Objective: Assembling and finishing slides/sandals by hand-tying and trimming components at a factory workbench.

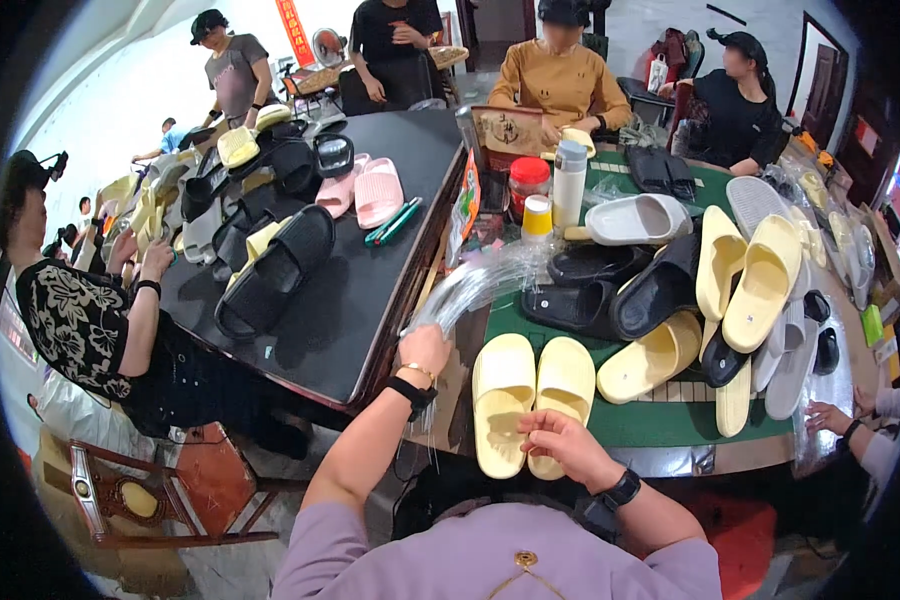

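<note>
A bundle of thin, clear plastic strands (485, 280) is in my left hand (425, 352), whose fingers are closed round its near end. The bundle fans out away from me over the table edge. Side by side, toes away, lie a pale yellow left slipper (503, 375) and a pale yellow right slipper (568, 372) at the front of the green mat. Over their heel ends hovers my right hand (570, 448), fingers loosely bent and apart, with nothing visible in them. Whether it touches the slippers I cannot tell.
The green mat (660, 432) carries black, grey and yellow slippers, a white bottle (569, 185) and a red-lidded jar (528, 185). On the dark table (370, 290) at left are more slippers. A wooden chair (210, 480) stands lower left. Several people work around.
</note>
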Motion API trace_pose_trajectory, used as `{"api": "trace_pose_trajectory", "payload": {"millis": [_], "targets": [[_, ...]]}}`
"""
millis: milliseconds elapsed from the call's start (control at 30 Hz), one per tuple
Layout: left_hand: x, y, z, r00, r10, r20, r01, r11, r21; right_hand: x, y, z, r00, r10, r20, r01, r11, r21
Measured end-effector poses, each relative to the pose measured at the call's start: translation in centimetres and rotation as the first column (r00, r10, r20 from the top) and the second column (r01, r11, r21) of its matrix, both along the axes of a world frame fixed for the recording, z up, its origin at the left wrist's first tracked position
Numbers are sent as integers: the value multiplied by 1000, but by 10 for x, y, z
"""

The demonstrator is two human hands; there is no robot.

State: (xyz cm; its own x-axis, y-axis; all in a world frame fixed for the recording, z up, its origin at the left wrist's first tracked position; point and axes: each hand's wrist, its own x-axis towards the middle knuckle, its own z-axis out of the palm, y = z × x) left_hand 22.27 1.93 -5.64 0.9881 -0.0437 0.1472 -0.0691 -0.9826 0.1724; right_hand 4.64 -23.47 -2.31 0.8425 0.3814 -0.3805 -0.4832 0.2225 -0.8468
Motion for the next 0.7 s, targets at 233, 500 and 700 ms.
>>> {"api": "trace_pose_trajectory", "payload": {"millis": [233, 500, 700], "targets": [[-1, 10, -9, 1000, 19, 10, -19, 998, -55, -5, 1, 3, 1000, 29, 12, -29, 999, 18], [2, 22, -4, 990, 40, 137, 0, 960, -281, 14, 15, 20, 981, 70, 179, -61, 997, -53], [1, 29, 22, 993, 23, 120, 33, 898, -439, 63, 41, 46, 928, -3, 373, 56, 990, -133]]}}
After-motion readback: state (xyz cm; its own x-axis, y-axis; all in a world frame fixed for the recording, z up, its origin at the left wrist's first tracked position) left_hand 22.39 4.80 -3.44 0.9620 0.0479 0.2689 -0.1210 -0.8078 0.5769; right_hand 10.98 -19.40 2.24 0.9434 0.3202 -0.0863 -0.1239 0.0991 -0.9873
